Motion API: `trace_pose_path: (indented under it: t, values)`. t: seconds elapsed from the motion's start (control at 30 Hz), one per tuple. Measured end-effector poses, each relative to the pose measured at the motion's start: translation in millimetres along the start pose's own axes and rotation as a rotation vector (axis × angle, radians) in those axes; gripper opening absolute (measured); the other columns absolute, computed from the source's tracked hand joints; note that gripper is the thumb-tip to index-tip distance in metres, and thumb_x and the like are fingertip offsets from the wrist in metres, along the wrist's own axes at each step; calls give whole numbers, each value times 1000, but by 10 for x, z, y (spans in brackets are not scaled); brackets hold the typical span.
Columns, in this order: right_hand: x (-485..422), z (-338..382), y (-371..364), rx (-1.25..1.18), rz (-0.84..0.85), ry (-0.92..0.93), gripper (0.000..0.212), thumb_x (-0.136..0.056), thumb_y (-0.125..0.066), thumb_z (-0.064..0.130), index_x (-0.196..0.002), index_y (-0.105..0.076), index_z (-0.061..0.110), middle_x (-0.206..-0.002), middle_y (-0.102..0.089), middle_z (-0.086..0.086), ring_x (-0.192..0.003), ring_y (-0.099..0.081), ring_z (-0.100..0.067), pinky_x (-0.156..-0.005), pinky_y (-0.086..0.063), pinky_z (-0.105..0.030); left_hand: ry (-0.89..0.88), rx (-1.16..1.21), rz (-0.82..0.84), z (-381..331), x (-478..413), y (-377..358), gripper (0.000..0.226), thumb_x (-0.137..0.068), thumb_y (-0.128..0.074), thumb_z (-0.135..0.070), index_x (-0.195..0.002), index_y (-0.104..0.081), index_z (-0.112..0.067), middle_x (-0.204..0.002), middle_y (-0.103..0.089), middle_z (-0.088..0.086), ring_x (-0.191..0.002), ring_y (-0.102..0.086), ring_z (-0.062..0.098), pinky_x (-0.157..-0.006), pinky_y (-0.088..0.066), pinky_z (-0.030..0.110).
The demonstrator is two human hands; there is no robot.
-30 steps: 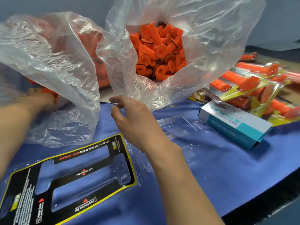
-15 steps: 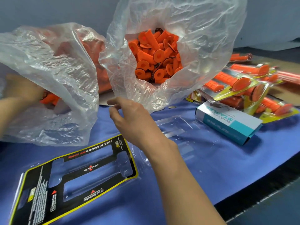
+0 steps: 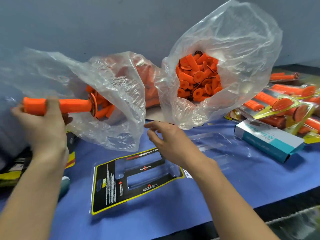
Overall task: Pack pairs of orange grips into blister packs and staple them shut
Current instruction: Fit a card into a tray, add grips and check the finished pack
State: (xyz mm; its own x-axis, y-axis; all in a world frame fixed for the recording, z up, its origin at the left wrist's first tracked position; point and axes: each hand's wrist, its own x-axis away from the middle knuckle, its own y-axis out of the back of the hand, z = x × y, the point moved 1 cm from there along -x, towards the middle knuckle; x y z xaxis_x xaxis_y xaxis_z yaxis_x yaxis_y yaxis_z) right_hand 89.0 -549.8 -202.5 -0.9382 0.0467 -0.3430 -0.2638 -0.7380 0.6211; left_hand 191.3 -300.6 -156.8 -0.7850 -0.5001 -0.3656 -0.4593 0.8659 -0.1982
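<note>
My left hand [image 3: 40,125] grips an orange grip [image 3: 74,106] near its plain end, holding it level just outside the mouth of the left clear bag [image 3: 110,101], flange toward the bag. My right hand [image 3: 166,139] hovers open over the blue table, fingers loosely spread, between the two bags and above the open blister pack [image 3: 138,177] with its black and yellow card. The right clear bag [image 3: 225,49] stands open, full of orange grips [image 3: 197,78]. The pack's clear half [image 3: 213,144] lies to the right of my right hand.
A white and teal staples box [image 3: 270,141] lies at the right. Behind it is a pile of filled blister packs [image 3: 285,101]. More black and yellow cards [image 3: 15,167] sit at the left edge. The table's front edge [image 3: 242,215] runs along the lower right.
My left hand has come out of the left bag with one orange grip held in it. The view has shifted left. My right hand stays hovering above the blister pack.
</note>
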Motion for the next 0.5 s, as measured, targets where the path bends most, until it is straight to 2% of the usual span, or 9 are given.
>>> trace_pose_path:
  t: [0.03,0.1,0.17,0.27,0.33,0.4,0.43,0.5]
  values:
    - [4,28,-26,-15,18,5,30,-101,-50,30,-129,-60,25,-116,-66,9,-113,-56,-12,-97,-44,-38,4,81,-31,-24,91,58,80,-70,-61,-65,-122,-53,-6,-112,-68,15,-72,-64,15,-66,-59,34]
    - [5,80,-73,-71,52,11,34,-99,-53,38,-132,-57,28,-116,-65,9,-111,-57,-10,-97,-45,-36,-55,102,40,-9,269,134,59,-77,-65,-56,-117,-51,-14,-97,-66,3,-72,-62,12,-62,-57,29]
    - [13,138,-112,-177,73,19,40,-97,-56,44,-134,-55,29,-117,-64,9,-108,-59,-6,-95,-48,-31,-107,5,234,-29,458,137,40,-86,-67,-46,-113,-49,-24,-89,-62,-10,-74,-61,8,-62,-55,23]
    - [16,232,-141,-318,105,36,41,-96,-56,47,-132,-57,29,-115,-65,11,-103,-61,1,-89,-49,-20,-144,-107,503,-58,610,83,43,-86,-66,-47,-119,-50,-25,-81,-66,-21,-69,-60,-3,-61,-48,12]
    - [11,274,-168,-348,139,42,37,-94,-59,46,-127,-61,30,-113,-67,10,-104,-61,0,-89,-51,-22,-128,-119,647,-83,681,42,48,-81,-67,-47,-122,-52,-28,-93,-72,-19,-84,-66,1,-75,-51,20]
    - [10,320,-214,-308,154,59,31,-92,-64,43,-120,-64,30,-109,-69,10,-104,-62,-4,-88,-51,-27,-130,-129,774,-114,764,-12,39,-79,-71,-43,-115,-58,-33,-103,-74,-9,-99,-68,16,-87,-53,34]
    - [12,346,-235,-286,144,69,27,-91,-67,39,-116,-66,27,-104,-70,10,-100,-63,-6,-87,-51,-28,-148,-140,817,-139,809,-42,35,-80,-73,-42,-111,-61,-34,-103,-74,-6,-99,-68,21,-87,-53,37]
    - [6,379,-262,-293,104,83,21,-90,-69,29,-109,-67,22,-97,-72,5,-94,-66,-11,-85,-52,-33,-223,-180,864,-185,876,-100,31,-83,-74,-41,-112,-63,-34,-102,-73,-5,-92,-67,22,-79,-55,33]
